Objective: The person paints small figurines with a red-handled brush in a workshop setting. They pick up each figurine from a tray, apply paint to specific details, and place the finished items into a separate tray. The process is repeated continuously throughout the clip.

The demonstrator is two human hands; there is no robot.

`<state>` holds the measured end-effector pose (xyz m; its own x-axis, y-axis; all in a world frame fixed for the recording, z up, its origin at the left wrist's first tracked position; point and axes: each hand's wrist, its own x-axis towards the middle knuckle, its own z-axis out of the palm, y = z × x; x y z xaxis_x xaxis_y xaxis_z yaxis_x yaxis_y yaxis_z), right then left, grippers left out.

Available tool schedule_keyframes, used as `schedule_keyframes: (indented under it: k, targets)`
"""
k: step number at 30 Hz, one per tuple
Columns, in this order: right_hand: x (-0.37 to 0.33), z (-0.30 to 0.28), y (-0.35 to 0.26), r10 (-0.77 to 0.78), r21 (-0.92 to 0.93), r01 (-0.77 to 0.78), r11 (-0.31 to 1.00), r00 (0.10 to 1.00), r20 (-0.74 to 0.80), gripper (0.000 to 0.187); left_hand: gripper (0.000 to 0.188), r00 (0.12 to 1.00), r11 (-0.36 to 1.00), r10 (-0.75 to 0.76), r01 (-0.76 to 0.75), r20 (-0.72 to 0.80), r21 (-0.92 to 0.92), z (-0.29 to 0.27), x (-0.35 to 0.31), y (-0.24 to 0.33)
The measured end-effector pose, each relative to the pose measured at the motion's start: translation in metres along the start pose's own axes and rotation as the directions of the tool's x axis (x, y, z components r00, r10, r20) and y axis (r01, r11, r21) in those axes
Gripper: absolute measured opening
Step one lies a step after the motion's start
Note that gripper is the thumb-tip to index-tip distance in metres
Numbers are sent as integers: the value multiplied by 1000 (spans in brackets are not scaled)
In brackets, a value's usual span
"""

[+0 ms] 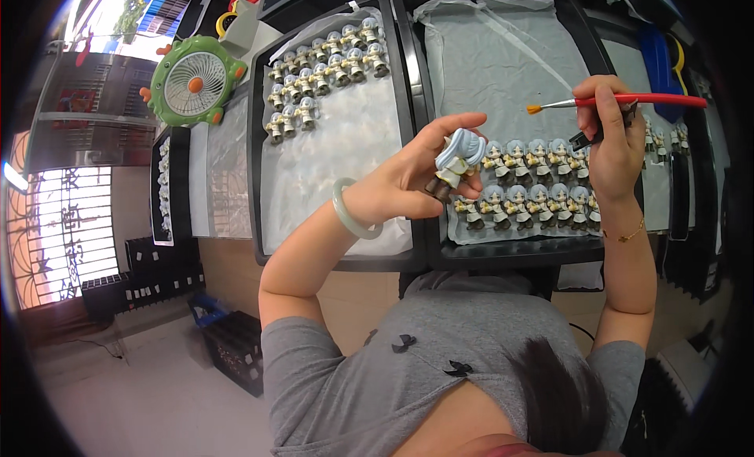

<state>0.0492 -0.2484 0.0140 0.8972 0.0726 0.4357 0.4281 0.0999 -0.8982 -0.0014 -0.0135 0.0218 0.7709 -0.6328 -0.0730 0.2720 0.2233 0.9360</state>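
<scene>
My left hand [397, 182] holds a small figurine [457, 160] with pale blue hair, a white and gold outfit and dark legs. It is tilted, its hair up and to the right, between my thumb and fingers. My right hand [616, 146] is closed around a paintbrush [667, 100] with a red handle and orange bristles pointing left. A small black object [583, 139], whose kind I cannot make out, is also in that hand. Below my hands, two rows of similar figurines [538, 198] stand in the right tray [503, 256]; my right hand and wrist hide some of them.
In the left black tray [338, 262], several more figurines [330, 64] stand on white lining at the far end. A green toy-shaped fan [195, 84] sits left of it. Further right are more figurines [658, 139] and a blue object [658, 64]. Dark crates [236, 351] are on the floor.
</scene>
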Motion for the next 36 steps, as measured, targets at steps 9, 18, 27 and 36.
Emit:
schedule_keyframes:
  k: [9,18,27,36]
  targets:
    - [0,-2,4,28,-51,-27,998,1000,13,27,89,998,997,43,-40,-39,69,6,-5,1]
    - [-1,1,2,29,-59,-27,998,999,33,27,71,934,717,358,-280,6,638,-4,-4,-17]
    - [-11,7,6,-30,108,10,994,982,187,27,58,851,329,525,-209,6,921,2,-2,-13]
    - [-14,19,0,-94,105,57,993,916,390,27,59,856,229,517,-137,-1,964,3,-5,-13]
